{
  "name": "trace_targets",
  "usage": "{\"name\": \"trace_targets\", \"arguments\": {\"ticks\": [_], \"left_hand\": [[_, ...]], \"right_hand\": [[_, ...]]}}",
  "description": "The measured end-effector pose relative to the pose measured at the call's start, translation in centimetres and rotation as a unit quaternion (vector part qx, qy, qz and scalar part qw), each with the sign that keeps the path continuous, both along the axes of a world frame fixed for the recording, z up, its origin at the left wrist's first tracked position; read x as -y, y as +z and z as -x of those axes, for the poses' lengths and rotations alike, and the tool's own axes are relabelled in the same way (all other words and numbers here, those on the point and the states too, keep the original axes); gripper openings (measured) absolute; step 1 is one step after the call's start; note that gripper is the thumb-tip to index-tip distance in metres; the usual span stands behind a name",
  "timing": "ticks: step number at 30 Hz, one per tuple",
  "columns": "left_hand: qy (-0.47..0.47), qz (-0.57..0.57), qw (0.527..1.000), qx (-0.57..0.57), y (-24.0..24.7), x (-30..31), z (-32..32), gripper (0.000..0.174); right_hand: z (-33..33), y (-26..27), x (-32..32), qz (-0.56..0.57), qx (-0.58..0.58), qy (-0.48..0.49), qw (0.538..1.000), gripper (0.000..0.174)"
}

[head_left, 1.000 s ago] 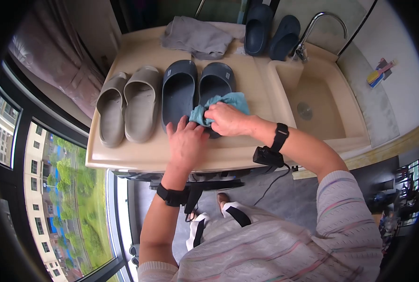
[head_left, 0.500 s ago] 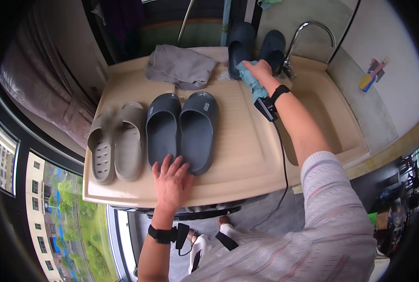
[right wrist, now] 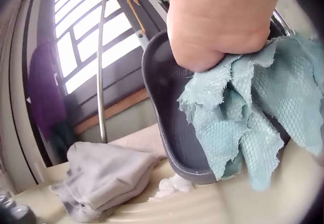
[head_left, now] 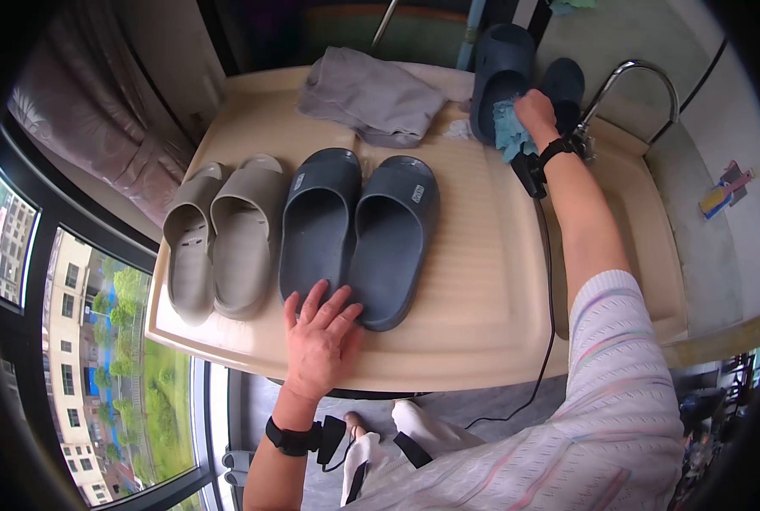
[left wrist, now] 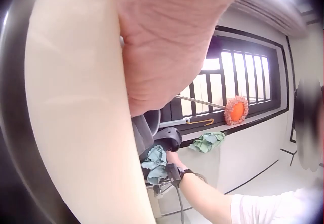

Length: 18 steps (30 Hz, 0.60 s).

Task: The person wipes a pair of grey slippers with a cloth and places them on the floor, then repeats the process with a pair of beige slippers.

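My right hand grips a crumpled teal cloth at the back of the counter. The cloth hangs over the opening of a dark slipper that leans upright there; a second dark slipper stands beside it, partly behind the hand. At the front, fingers spread, my left hand touches the heel end of a pair of dark blue-grey slippers lying side by side. Left of that pair lie two beige slippers.
A folded grey cloth lies at the counter's back edge, with a small white scrap near it. The sink basin and curved faucet are on the right. A black cable runs down from my right wrist.
My right hand has carried the teal cloth from the near dark slippers to the upright ones at the back. The near right slipper is uncovered; my left hand stays at the heels.
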<state>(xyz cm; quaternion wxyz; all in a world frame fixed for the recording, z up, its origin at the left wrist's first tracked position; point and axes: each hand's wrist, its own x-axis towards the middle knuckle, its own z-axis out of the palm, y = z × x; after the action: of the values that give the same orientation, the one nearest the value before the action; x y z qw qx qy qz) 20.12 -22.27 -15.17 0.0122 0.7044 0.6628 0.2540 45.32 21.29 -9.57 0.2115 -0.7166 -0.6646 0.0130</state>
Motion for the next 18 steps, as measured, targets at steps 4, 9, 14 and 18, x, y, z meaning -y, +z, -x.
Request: {"name": "trace_targets", "arguments": {"ticks": [4, 9, 14, 18], "left_hand": [[0.000, -0.017, 1.000, 0.016, 0.0, 0.2, 0.0, 0.032], [-0.018, -0.096, 0.957, 0.272, -0.6, 1.0, 1.6, 0.042], [-0.159, -0.100, 0.521, 0.832, 2.7, 3.8, 3.2, 0.070], [-0.104, -0.144, 0.456, 0.872, 3.2, 10.6, 6.6, 0.067]], "right_hand": [[-0.3, 3.8, 3.7, -0.047, 0.019, 0.101, 0.994, 0.033], [3.8, 9.6, 16.9, 0.070, -0.173, 0.337, 0.923, 0.026], [12.8, 7.0, 31.3, 0.248, -0.088, 0.513, 0.817, 0.024], [20.2, 2.1, 39.6, 0.214, -0.149, 0.606, 0.752, 0.025]]}}
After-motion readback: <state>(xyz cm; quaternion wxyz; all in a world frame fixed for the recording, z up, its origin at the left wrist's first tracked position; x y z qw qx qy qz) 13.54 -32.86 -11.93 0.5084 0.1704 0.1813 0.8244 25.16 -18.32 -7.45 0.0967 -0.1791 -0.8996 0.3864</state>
